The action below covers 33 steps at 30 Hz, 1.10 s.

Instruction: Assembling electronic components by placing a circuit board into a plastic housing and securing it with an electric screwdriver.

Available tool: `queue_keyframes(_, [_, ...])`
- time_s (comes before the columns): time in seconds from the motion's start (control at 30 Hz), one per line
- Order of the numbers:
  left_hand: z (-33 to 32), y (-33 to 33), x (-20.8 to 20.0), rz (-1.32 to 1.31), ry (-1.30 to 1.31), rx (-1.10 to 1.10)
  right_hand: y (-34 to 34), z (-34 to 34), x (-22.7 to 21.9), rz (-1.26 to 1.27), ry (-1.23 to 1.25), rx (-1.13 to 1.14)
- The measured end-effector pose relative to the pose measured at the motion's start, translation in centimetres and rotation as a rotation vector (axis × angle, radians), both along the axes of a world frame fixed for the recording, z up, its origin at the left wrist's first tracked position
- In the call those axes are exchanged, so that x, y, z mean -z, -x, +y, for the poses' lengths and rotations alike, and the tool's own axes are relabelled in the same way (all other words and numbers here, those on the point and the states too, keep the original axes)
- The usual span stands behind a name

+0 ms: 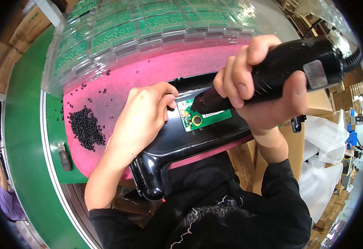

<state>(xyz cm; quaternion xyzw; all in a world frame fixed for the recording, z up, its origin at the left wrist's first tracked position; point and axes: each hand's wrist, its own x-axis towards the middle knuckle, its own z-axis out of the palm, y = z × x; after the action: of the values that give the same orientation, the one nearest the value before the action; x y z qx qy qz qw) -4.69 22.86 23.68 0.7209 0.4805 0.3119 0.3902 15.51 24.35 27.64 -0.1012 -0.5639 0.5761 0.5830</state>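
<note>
While left hand (142,114) pins black housing (177,141), right hand (260,89) grips electric screwdriver (289,68) tilted onto green board (202,118).

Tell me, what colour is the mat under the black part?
Bright pink mat, seen best in the head view, with small black screws heaped on it.

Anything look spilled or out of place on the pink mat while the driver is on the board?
Yes: small black screws lie loose in a heap on the pink mat, left of the left hand, with strays scattered toward the clear trays; no container holds them. Nothing else stands out.
</note>
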Motion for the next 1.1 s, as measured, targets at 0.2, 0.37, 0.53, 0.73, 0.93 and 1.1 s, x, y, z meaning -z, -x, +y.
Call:
queue_keyframes(0.2, [-0.3,-0.1,-0.1,0.055,-0.003,-0.013,0.4,0.1,0.1,-0.181,-0.004,0.111])
queue_keyframes(0.37, [-0.4,0.1,-0.7,0.240,-0.057,-0.019,1.1,0.8,-1.2,-0.416,-0.038,0.095])
queue_keyframes(0.53, [-0.7,-0.5,-0.8,0.269,-0.050,-0.061,1.7,1.7,-0.9,-0.403,-0.015,-0.026])
queue_keyframes(0.73, [-0.4,0.1,0.5,0.131,-0.189,-0.005,2.8,1.8,-0.7,-0.381,0.000,-0.022])
queue_keyframes(0.93, [-0.2,0.2,0.1,0.123,-0.072,0.083,2.8,1.0,-0.7,-0.338,0.026,0.013])
queue_keyframes(1.1, [0.0,0.3,0.4,0.132,-0.135,0.198,0.6,0.3,-0.7,0.012,0.013,-0.088])
